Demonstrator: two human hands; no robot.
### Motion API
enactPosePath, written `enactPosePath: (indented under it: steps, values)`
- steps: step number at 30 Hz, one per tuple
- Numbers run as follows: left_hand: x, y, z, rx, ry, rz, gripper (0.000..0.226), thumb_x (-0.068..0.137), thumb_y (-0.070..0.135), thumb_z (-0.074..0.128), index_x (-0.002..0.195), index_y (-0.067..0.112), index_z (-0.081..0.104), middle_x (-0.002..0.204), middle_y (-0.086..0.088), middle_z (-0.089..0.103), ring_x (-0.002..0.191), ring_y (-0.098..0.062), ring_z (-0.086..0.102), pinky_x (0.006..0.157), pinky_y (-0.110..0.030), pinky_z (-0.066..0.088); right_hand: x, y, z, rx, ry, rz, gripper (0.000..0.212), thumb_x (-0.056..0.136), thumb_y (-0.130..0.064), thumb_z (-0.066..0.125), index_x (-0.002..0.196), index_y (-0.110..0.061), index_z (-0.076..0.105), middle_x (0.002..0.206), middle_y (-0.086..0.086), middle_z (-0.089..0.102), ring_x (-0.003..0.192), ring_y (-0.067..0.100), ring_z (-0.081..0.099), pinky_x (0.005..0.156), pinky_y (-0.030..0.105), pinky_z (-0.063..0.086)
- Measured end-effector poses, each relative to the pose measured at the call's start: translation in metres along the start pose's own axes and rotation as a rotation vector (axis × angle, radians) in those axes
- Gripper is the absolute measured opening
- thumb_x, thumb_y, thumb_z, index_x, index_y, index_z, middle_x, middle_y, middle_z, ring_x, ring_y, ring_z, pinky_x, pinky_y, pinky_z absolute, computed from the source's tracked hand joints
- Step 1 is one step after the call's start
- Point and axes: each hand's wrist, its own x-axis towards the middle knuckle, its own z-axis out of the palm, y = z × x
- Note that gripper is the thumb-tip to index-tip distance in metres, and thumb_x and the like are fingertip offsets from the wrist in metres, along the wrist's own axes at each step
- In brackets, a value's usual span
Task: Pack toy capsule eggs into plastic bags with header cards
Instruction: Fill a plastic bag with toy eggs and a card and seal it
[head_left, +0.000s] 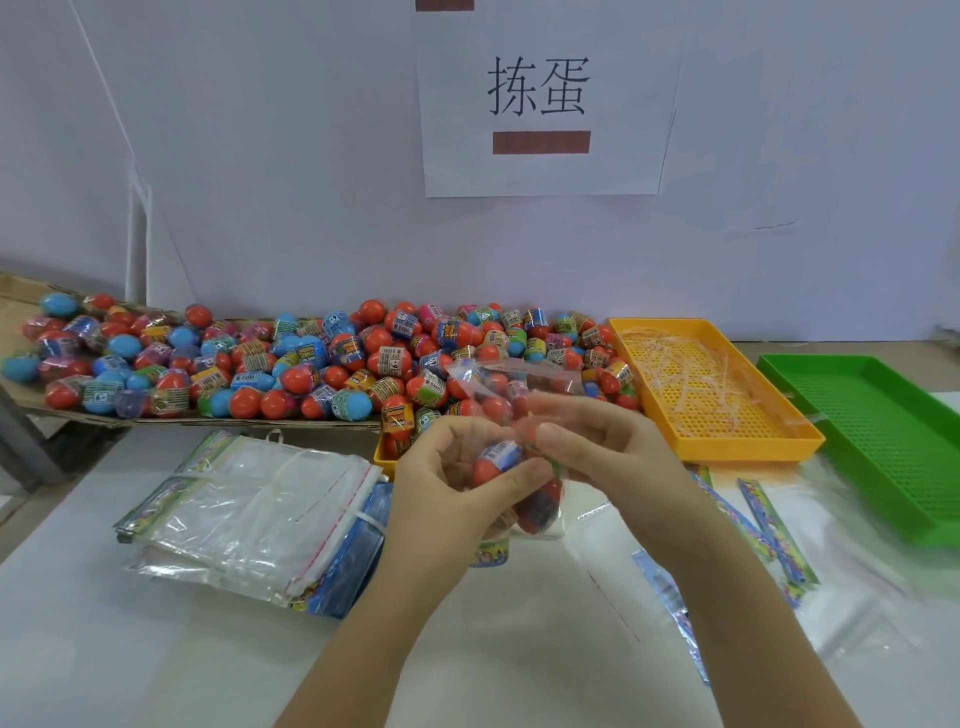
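Clear bag (519, 384) is held up off the worktop (156, 649), centre of view, btwn both hands; at least two eggs inside, one red-and-blue egg (496, 460) showing at the left palm, another lower down. Left hand (457, 483) cups the bag's lower part, fingers curled round it, prob. to take the weight so the eggs don't sag or drop; right hand (597, 457) grips the bag's side w/ curled fingers, thumb toward the egg, prob. settling the eggs; blur hides the exact pinch. Bag's top sticks up toward the egg pile (260, 364), so a reach for more is short; pile lies on cardboard (13, 312) at the back, way to it looks open. Stack of empty bags (249, 514) w/ header cards lies just left of the hands; loose bags (769, 530) on the right; orange tray (737, 447) holds clear strips; green tray (883, 431) beside it; sign (540, 98) on the wall behind.
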Motion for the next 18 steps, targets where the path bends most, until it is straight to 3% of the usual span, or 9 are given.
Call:
enactPosePath:
  steps: [2,5,6,9,12,15,18]
  values:
    - [0.0,0.0,0.0,0.009,-0.017,-0.038,0.063,0.035,0.055,0.078,0.092,0.031,0.064,0.086,0.019,0.072,0.084,-0.002,0.069,0.059,-0.016,0.055,0.0,0.0,0.004,0.032,0.036,-0.026,0.033,0.064,-0.046,0.073,0.092,-0.028,0.076,0.091,0.0,0.075,0.086,0.015,0.071,0.075,0.033,0.057]
    - [0.003,0.0,-0.001,-0.055,-0.042,-0.096,0.067,0.038,0.061,0.076,0.099,0.035,0.067,0.096,0.016,0.073,0.093,-0.009,0.069,0.074,-0.025,0.059,0.0,-0.001,0.008,0.072,0.085,-0.059,0.023,0.07,-0.042,0.066,0.084,-0.029,0.078,0.085,0.002,0.075,0.078,0.016,0.071,0.069,0.033,0.06]
    - [0.003,0.0,-0.001,-0.061,-0.043,-0.1,0.06,0.042,0.061,0.074,0.097,0.037,0.07,0.096,0.015,0.074,0.094,-0.009,0.069,0.076,-0.027,0.059,0.0,-0.001,0.009,0.078,0.091,-0.07,0.022,0.072,-0.04,0.065,0.084,-0.027,0.078,0.084,0.003,0.075,0.076,0.016,0.071,0.067,0.033,0.059]
    - [0.002,0.003,-0.001,-0.079,0.003,-0.087,0.021,0.059,0.05,0.069,0.079,0.049,0.074,0.086,0.019,0.074,0.086,0.002,0.068,0.063,-0.018,0.057,-0.001,0.0,0.015,0.081,0.097,-0.084,0.024,0.073,-0.037,0.065,0.083,-0.02,0.078,0.08,0.007,0.074,0.073,0.019,0.07,0.06,0.031,0.058]
    - [0.001,0.003,0.001,-0.166,0.072,-0.123,0.018,0.059,0.044,0.07,0.076,0.044,0.077,0.086,0.012,0.076,0.087,-0.005,0.071,0.068,-0.027,0.06,-0.001,0.0,0.018,0.124,0.107,-0.06,0.016,0.072,-0.033,0.066,0.075,-0.022,0.078,0.074,0.002,0.073,0.068,0.014,0.07,0.056,0.025,0.056]
    - [-0.002,0.007,0.003,-0.245,0.072,-0.145,0.032,0.059,0.05,0.07,0.087,0.036,0.078,0.094,0.004,0.077,0.091,-0.015,0.073,0.075,-0.039,0.061,-0.001,-0.001,0.018,0.189,0.139,-0.041,0.013,0.071,-0.033,0.066,0.068,-0.025,0.077,0.069,-0.003,0.071,0.062,0.01,0.066,0.054,0.024,0.055]
    - [-0.003,0.011,0.004,-0.332,0.09,-0.134,0.023,0.072,0.04,0.065,0.09,0.034,0.079,0.095,0.001,0.077,0.091,-0.015,0.073,0.068,-0.035,0.061,-0.001,-0.001,0.018,0.173,0.165,-0.064,0.015,0.071,-0.035,0.067,0.077,-0.026,0.077,0.073,-0.003,0.073,0.065,0.011,0.068,0.054,0.024,0.053]
